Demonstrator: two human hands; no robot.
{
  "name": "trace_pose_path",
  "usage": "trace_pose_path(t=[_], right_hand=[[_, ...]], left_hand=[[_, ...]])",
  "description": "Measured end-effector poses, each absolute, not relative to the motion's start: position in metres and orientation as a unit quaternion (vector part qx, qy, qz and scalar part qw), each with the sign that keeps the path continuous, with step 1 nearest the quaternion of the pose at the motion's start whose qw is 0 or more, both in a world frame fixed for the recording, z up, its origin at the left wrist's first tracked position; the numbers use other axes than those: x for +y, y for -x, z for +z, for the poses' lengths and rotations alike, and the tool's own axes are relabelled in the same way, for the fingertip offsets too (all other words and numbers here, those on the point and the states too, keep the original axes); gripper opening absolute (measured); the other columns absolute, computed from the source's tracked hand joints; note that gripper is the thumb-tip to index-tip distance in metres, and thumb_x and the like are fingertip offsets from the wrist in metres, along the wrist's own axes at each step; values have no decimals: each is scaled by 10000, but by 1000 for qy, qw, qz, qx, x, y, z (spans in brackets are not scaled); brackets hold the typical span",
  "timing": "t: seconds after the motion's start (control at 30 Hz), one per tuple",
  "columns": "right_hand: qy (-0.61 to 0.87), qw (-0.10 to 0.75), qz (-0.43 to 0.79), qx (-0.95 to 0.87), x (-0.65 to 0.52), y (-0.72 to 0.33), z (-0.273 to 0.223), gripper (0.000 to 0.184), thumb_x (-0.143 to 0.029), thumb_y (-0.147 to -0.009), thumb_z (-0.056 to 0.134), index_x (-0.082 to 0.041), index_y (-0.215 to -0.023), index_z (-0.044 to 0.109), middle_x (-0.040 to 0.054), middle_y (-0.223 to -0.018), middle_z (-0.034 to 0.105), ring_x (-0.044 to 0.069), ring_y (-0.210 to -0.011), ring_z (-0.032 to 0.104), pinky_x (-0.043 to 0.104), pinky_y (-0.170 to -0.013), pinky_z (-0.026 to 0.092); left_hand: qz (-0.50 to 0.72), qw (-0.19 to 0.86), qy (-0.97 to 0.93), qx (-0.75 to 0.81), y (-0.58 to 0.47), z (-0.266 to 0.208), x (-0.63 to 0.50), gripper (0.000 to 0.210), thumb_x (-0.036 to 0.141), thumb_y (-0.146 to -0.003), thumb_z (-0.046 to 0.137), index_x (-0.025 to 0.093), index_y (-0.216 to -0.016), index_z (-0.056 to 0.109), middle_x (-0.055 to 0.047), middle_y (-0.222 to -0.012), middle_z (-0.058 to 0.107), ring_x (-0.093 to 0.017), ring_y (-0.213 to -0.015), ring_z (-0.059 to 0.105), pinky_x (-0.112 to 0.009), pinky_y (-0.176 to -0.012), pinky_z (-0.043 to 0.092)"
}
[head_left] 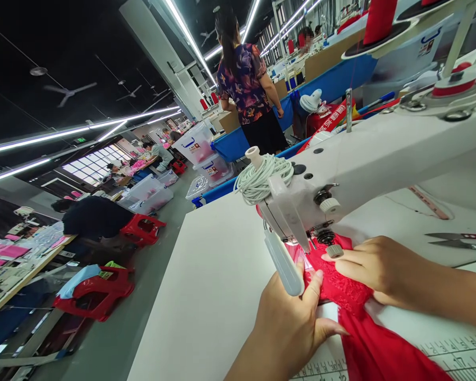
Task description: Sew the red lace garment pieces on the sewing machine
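Observation:
Red lace fabric (347, 286) lies under the needle area of a white sewing machine (381, 153), and its plain red end trails down toward the front edge. My left hand (289, 323) rests beside the needle with fingers spread, fingertips touching the fabric's left side. Across from it, my right hand (381, 270) has its fingers bent together on the lace, gripping it at the right; its thumb is mostly hidden. A small pale, shiny piece (302, 262) shows on the fabric near the needle. The grey lever (283, 262) hangs just above my left hand.
Scissors (460, 241) lie on the right of the white table (190, 296), near a printed ruler scale (456, 354). Pale cord (262, 177) is coiled on the machine head. A person (246, 79) stands beyond; red stools (99, 296) and plastic bins (198, 143) occupy the floor.

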State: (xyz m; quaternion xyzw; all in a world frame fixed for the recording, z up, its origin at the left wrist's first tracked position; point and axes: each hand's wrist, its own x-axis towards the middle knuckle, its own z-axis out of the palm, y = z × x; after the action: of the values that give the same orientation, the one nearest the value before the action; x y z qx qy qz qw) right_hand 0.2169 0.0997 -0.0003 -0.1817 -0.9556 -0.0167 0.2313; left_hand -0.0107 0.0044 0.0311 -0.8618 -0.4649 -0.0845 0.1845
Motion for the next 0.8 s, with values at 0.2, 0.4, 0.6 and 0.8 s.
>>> trace_pose_path(t=[0.2, 0.4, 0.6, 0.8], right_hand=[[186, 237, -26, -953, 103, -216, 4, 368, 32, -502, 465, -237, -746, 409, -26, -651, 541, 165, -531, 461, 322, -503, 202], [183, 246, -16, -952, 104, -216, 2, 344, 39, -548, 459, -235, -750, 411, -23, -648, 539, 163, -543, 466, 317, -509, 204], [187, 249, -6, -950, 103, -217, -1, 331, 38, -563, 471, -228, -757, 435, -11, -672, 569, 168, -547, 477, 322, -513, 203], [179, 258, -8, -949, 106, -216, -4, 332, 18, -537, 462, -230, -756, 447, -12, -658, 551, 177, -546, 490, 329, -501, 193]], left_hand=[[-92, 174, 863, -464, 15, 29, 8, 736, 732, -913, 341, 177, -1290, 642, -184, -1229, 671, -319, -1017, 678, -409, -746, 608], [-79, 179, 860, -472, 13, 30, 7, 745, 729, -916, 351, 162, -1320, 616, -198, -1296, 631, -325, -1060, 670, -416, -774, 599], [-82, 198, 862, -460, 10, 32, 8, 751, 704, -945, 301, 119, -1253, 657, -189, -1290, 640, -315, -1043, 681, -403, -793, 590], [-75, 215, 862, -453, 8, 32, 7, 752, 694, -956, 279, 111, -1234, 664, -142, -1227, 687, -315, -990, 695, -399, -752, 591]])
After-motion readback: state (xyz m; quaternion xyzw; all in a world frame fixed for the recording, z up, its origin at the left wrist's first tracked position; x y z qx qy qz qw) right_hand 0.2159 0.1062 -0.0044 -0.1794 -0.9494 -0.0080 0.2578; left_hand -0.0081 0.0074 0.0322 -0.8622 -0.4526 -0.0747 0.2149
